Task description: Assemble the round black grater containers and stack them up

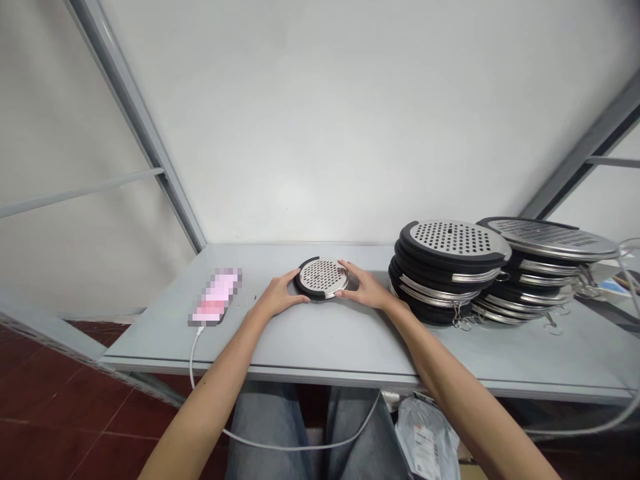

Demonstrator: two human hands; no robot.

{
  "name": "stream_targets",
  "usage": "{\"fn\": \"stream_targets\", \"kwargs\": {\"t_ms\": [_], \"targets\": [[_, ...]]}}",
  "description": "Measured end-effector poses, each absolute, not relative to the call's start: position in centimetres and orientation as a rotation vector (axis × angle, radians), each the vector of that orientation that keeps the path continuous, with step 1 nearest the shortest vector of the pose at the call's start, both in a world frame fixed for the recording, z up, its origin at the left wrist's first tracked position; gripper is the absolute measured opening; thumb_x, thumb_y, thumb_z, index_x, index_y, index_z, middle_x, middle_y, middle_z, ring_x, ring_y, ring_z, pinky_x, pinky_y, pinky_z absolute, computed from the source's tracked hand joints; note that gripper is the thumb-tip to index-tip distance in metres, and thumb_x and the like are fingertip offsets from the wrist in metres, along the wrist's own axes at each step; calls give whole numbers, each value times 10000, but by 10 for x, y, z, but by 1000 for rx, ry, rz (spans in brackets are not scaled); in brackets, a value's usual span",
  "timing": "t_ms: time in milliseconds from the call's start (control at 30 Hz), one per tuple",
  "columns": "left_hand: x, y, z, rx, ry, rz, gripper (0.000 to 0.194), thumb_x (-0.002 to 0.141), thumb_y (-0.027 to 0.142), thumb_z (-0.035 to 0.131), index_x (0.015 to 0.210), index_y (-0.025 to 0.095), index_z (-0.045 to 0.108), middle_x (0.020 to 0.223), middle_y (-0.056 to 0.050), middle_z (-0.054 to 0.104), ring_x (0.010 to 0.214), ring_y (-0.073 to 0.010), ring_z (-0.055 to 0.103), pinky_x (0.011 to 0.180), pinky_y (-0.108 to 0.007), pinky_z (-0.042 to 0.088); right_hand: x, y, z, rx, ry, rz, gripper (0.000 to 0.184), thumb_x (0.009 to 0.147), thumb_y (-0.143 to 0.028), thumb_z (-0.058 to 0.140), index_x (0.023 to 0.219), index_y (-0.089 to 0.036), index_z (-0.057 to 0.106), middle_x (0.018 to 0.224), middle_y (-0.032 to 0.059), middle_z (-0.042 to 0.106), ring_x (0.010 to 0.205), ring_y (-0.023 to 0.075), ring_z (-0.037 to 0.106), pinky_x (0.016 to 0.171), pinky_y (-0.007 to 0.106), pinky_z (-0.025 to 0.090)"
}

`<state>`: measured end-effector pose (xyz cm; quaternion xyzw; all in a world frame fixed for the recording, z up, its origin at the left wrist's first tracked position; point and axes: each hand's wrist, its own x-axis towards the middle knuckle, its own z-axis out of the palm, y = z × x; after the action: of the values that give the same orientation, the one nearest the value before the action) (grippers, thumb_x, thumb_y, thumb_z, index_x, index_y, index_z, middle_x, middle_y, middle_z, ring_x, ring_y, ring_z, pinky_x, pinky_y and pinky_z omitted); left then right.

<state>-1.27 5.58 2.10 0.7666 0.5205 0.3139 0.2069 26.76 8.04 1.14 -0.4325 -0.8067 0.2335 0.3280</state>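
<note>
A small round lid [323,277] lies on the grey shelf in front of me. It has a perforated steel face, with a black band round part of its rim and bare steel on the rest. My left hand [277,293] cups the lid's left edge between thumb and fingers. On the opposite edge, my right hand [367,287] grips in the same way, fingers at the back and thumb at the front. The lid looks like a single one or a low stack; I cannot tell which.
To the right stand a stack of larger perforated lids [453,243] and a stack of still wider lids [555,240], with metal clips at their edges. A phone [216,297] with a white cable [193,357] lies left. Behind rises a white wall [300,133] between metal posts. A grey plastic package [427,437] sits below the shelf [320,343].
</note>
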Motion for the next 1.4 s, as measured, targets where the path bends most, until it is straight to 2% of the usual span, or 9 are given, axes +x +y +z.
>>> {"fn": "stream_targets", "kwargs": {"t_ms": [233, 467, 633, 1000, 1267, 1400], "targets": [[-12, 57, 15, 2244, 1380, 919, 668, 670, 431, 783, 1273, 241, 568, 1346, -72, 563, 1281, -270, 485, 1108, -436, 359, 267, 84, 5, -1177, -2131, 611, 904, 690, -533, 725, 1445, -196, 360, 1483, 130, 385, 1410, 330, 258, 1135, 528, 249], [-13, 61, 10, 2289, 1500, 856, 671, 726, 488, 722, 1316, 231, 533, 1425, -123, 462, 1330, -283, 417, 1122, -459, 315, 270, 86, 7, -1261, -2146, 560, 924, 689, -562, 706, 1441, -150, 360, 1489, 164, 362, 1422, 358, 204, 1133, 545, 232], [-12, 60, 12, 2297, 1446, 882, 659, 738, 478, 717, 1314, 223, 523, 1391, -103, 508, 1321, -264, 435, 1125, -426, 327, 273, 86, 7, -1195, -2155, 603, 825, 758, -544, 652, 1437, -170, 370, 1468, 151, 402, 1404, 313, 280, 1123, 505, 282], [-12, 59, 10, 2284, 1414, 931, 682, 731, 437, 738, 1335, 220, 507, 1367, -77, 545, 1311, -257, 458, 1121, -404, 342, 269, 91, -5, -1134, -2110, 589, 764, 762, -492, 669, 1418, -195, 409, 1443, 139, 442, 1356, 329, 371, 1114, 527, 301], [-13, 60, 7, 2347, 1409, 967, 627, 710, 412, 762, 1279, 230, 570, 1283, -90, 611, 1276, -263, 498, 1090, -416, 378, 267, 90, -10, -1112, -2074, 571, 737, 758, -467, 682, 1403, -217, 428, 1429, 127, 464, 1353, 327, 377, 1102, 539, 309], [-11, 55, 10, 2407, 1479, 895, 623, 716, 445, 747, 1273, 219, 582, 1320, -141, 571, 1280, -304, 485, 1068, -465, 384, 265, 91, -13, -1132, -2030, 584, 745, 745, -472, 691, 1390, -197, 441, 1417, 144, 473, 1326, 318, 416, 1103, 522, 313]]}}
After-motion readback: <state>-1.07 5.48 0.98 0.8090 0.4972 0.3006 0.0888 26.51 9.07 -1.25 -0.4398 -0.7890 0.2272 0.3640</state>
